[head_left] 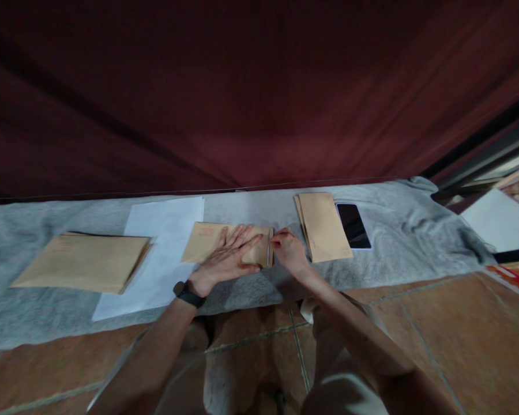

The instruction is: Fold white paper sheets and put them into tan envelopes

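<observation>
Brown envelope (204, 242) is pinned to the grey cloth (398, 230) beneath the left hand (227, 259), spread wide and flat. Its end edge is pinched by the narrowed right hand (288, 251). Just beyond that hand, an envelope stack (324, 226) and a phone (353, 226) are laid.

Dark red curtain (259, 86), grey cloth (415, 230), brown tiled floor (436, 334), dim light

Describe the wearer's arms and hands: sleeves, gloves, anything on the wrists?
Both forearms are bare as far as the frame shows, with no sleeves. There are no gloves on the left hand or the right hand. A black wristband, possibly a watch or fitness band, sits on the left wrist; its face isn't visible. The right wrist is bare. I can't make out any rings or markings.
</observation>
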`<state>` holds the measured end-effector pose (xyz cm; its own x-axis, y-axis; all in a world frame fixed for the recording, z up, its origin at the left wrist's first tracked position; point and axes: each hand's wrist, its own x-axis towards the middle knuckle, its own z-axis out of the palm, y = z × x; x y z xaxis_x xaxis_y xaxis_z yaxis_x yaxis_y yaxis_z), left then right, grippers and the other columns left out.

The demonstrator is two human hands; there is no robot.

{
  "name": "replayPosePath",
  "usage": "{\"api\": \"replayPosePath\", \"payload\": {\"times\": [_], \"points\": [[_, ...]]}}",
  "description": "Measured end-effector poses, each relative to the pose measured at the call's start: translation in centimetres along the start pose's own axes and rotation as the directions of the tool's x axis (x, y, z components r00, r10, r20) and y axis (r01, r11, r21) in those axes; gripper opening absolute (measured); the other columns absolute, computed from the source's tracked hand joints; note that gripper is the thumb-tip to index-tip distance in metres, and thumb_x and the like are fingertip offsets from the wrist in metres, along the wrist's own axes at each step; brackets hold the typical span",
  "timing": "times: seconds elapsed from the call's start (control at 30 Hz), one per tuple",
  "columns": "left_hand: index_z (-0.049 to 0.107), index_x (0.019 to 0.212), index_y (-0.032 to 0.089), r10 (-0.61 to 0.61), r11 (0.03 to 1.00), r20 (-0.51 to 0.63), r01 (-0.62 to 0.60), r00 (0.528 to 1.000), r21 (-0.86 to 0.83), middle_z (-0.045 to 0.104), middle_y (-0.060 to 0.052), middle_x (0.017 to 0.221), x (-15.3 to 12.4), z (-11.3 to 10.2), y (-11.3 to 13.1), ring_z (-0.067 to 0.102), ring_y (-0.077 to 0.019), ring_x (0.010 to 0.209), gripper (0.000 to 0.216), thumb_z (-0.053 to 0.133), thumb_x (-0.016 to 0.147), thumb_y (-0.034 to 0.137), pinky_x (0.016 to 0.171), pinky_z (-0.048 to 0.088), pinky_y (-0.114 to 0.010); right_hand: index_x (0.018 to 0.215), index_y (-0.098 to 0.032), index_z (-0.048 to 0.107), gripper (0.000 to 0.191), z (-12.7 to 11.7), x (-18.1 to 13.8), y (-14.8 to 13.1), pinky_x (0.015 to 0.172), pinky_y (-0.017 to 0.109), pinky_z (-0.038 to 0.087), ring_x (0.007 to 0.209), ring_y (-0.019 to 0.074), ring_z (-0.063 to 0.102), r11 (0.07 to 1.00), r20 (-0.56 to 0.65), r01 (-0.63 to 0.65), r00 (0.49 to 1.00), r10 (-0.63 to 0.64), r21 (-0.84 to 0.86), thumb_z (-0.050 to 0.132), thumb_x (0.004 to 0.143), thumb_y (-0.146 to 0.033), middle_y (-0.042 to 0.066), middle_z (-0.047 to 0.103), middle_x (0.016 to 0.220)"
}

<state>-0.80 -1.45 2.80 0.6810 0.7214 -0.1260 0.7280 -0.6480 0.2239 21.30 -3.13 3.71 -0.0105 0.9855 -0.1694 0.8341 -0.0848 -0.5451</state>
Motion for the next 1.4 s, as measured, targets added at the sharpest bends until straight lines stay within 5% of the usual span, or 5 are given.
{"api": "replayPosePath", "payload": {"times": [0.3,0.53,1.07,1.27,1.4], "points": [[0.023,0.163,0.033,0.015,1.000,-0.003,-0.015,1.000,0.012,0.013,-0.008,0.172,0.1,0.0,0.1,0.008,-0.0338,0.159,0.086,0.054,0.092,0.071,0.125,0.004,-0.062,0.099,-0.022,0.078,0.023,0.2,0.2,0.4,0.084,0.024,0.050,0.097,0.0187,0.071,1.000,-0.028,0.010,1.000,-0.009,0.017,0.056,0.097,-0.019,0.007,0.073,0.112],[0.026,0.163,0.026,0.053,0.998,-0.035,-0.051,0.998,0.035,0.020,-0.011,0.171,-0.2,0.4,1.3,0.013,-0.0282,0.159,0.076,0.051,0.099,0.059,0.127,0.007,-0.057,0.121,-0.021,0.069,0.029,0.3,1.4,0.3,0.083,0.027,0.052,0.098,0.0211,0.072,0.997,-0.120,-0.015,0.992,0.024,0.070,0.055,0.096,-0.019,0.010,0.075,0.111],[0.034,0.157,0.014,0.078,0.997,-0.139,-0.078,0.987,0.010,0.035,-0.015,0.165,-0.6,1.7,3.4,0.024,-0.0238,0.156,0.060,0.045,0.102,0.036,0.128,0.019,-0.045,0.109,-0.019,0.071,0.023,1.2,2.9,0.0,0.073,0.023,0.052,0.078,0.0160,0.070,0.969,-0.053,-0.022,0.998,0.036,0.247,0.051,0.098,-0.019,0.005,0.075,0.091],[0.033,0.157,0.009,0.021,1.000,-0.189,-0.025,0.982,-0.018,0.034,-0.020,0.164,-0.3,2.6,4.7,0.026,-0.0256,0.156,0.061,0.037,0.105,0.042,0.128,0.022,-0.046,0.121,-0.018,0.068,0.027,1.4,2.8,-0.8,0.086,0.027,0.052,0.096,0.0188,0.069,0.994,-0.143,0.008,0.990,0.008,0.109,0.053,0.098,-0.020,0.012,0.069,0.119],[0.029,0.158,0.008,-0.003,1.000,-0.231,-0.002,0.973,-0.021,0.033,-0.021,0.164,0.0,3.1,5.1,0.025,-0.0269,0.156,0.063,0.039,0.104,0.039,0.128,0.023,-0.048,0.121,-0.016,0.069,0.031,1.4,3.1,-0.3,0.087,0.027,0.052,0.094,0.0173,0.069,0.981,-0.076,-0.035,0.996,0.050,0.191,0.044,0.101,-0.017,0.011,0.070,0.114]]}}
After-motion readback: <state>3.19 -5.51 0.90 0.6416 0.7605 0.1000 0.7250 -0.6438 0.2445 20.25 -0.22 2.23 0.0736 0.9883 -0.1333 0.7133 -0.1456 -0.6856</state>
